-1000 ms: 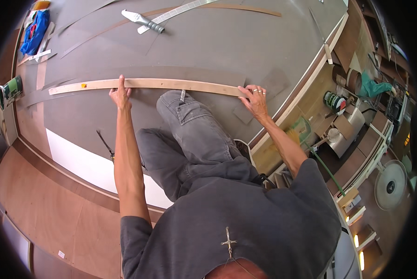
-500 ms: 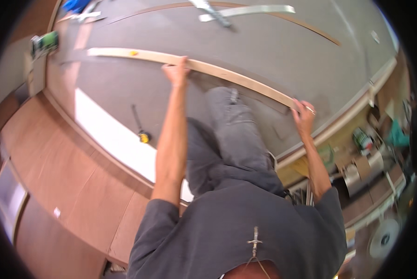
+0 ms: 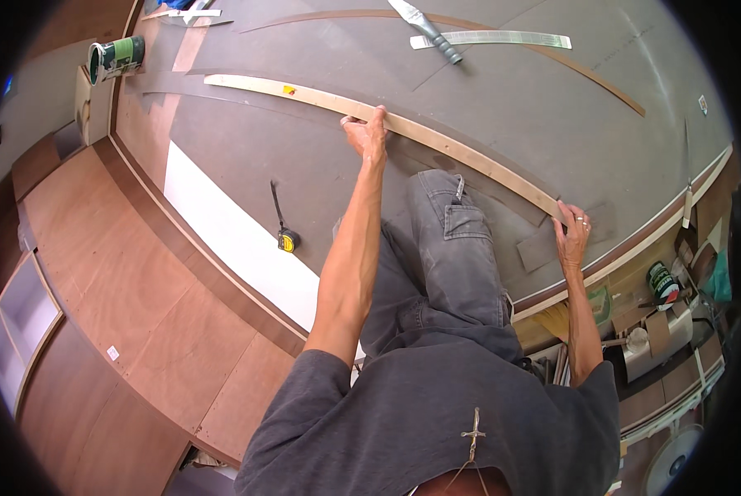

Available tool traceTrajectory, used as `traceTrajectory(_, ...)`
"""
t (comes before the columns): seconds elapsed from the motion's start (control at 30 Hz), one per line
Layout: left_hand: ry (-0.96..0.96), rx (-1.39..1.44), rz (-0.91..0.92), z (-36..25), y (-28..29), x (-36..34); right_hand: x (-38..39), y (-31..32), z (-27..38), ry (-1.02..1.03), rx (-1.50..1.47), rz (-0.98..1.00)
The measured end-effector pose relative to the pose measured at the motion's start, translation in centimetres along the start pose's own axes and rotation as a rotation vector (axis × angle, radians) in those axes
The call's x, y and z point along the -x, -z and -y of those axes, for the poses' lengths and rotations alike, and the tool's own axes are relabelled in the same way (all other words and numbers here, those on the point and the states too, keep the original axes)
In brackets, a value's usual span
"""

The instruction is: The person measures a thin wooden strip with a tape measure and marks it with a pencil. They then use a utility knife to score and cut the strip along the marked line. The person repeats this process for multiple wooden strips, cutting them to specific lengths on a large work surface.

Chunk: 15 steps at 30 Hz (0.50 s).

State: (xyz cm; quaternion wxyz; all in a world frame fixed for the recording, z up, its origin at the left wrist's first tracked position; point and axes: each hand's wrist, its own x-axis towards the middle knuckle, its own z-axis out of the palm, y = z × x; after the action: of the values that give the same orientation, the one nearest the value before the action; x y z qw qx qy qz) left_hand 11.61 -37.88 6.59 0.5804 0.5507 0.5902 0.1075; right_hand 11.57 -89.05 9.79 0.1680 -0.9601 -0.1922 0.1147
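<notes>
A long, pale wooden strip with a small yellow mark near its far left end lies slantwise across the large grey-brown sheet in front of me. My left hand is closed on the strip near its middle, thumb and fingers at its edges. At the strip's near right end, my right hand grips it, fingertips over the end and a ring on one finger. My knee rests on the sheet just below the strip, between the two hands.
A yellow and black tape measure lies left of my legs, by a white panel. Beyond the strip are a grey-handled tool, a pale metallic-looking strip and a thin brown strip. A green can lies far left.
My view has shifted, so the sheet and the things on it appear further right. Both hands keep their hold on the wooden strip.
</notes>
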Motion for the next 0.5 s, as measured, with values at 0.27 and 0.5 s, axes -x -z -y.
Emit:
traceTrajectory(0.27,-0.136,-0.076,-0.078,3.1,-0.5,-1.7,-0.4,0.2,0.2,-0.019,-0.038,0.052)
traceTrajectory(0.5,-0.377,-0.091,-0.101,6.1,0.0,-4.6,-1.5,0.8,1.1,-0.002,-0.085,-0.022)
